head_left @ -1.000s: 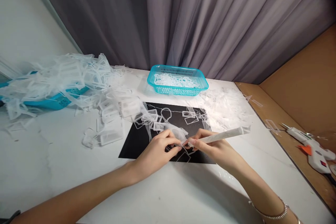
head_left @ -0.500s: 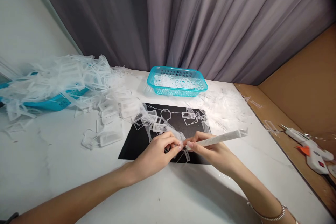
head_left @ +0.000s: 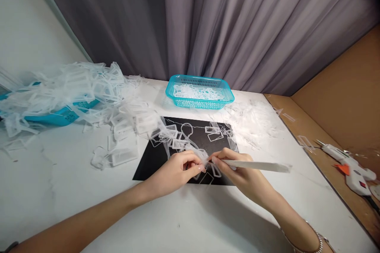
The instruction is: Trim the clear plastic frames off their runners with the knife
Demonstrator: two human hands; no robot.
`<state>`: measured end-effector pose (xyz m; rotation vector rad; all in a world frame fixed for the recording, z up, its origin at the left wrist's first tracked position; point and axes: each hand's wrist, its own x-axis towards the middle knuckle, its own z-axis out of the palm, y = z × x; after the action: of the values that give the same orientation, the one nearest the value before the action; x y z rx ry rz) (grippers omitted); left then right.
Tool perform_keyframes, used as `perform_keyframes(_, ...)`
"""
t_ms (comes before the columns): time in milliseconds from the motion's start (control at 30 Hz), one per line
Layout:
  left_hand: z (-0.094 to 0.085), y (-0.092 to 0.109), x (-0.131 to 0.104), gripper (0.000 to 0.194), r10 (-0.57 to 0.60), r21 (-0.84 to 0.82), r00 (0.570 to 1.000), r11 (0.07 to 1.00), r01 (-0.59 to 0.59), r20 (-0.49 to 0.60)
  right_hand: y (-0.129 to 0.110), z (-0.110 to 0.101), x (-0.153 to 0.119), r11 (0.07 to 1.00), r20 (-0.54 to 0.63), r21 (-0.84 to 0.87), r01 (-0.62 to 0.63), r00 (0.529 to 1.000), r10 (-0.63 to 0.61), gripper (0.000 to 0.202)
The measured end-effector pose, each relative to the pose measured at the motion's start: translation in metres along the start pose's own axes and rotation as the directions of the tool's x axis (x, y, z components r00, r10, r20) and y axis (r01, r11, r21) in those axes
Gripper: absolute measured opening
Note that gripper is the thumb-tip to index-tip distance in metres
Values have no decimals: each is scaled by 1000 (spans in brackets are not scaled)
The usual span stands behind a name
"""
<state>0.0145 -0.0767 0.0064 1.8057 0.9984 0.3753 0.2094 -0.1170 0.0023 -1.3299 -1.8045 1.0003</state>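
Observation:
My left hand (head_left: 182, 170) is closed in a pinch on a translucent white plastic piece (head_left: 201, 153) above a black mat (head_left: 148, 164). Close by on the right, my right hand (head_left: 237, 166) grips a long, pale, flat-sided tool (head_left: 261, 165). Its far end sticks out to the right past the hand, while its working tip is hidden among the fingers near the plastic. Thin rectangular plastic frames (head_left: 180, 143) lie tangled just beyond my left hand, and another frame (head_left: 216, 170) shows below the fingertips.
A turquoise basket (head_left: 202, 104) holding white strips stands at the back. Heaps of translucent pieces lie left (head_left: 77, 83), partly over a blue container (head_left: 63, 116), and right (head_left: 252, 124). A white glue gun (head_left: 354, 174) rests on brown board at far right.
The tool in my right hand has tipped, its far end dropping lower and to the right. My fingertips have drawn slightly apart, and more of the frames beneath them shows.

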Motion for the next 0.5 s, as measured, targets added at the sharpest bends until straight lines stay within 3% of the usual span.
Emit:
perform_keyframes(167,-10,8,-1,18,-40,-122,993,991,54,113,-2,-10,-2,1000,-68,-26,-18,998,16,23)
perform_keyframes(367,-9,9,-4,18,-27,-110,995,993,37,95,-3,-17,-3,983,166,148,-113,982,88,24)
perform_keyframes(500,-5,8,-3,21,8,-91,995,996,1,99,-2,-12,-1,933,250,305,-189,962,114,24)
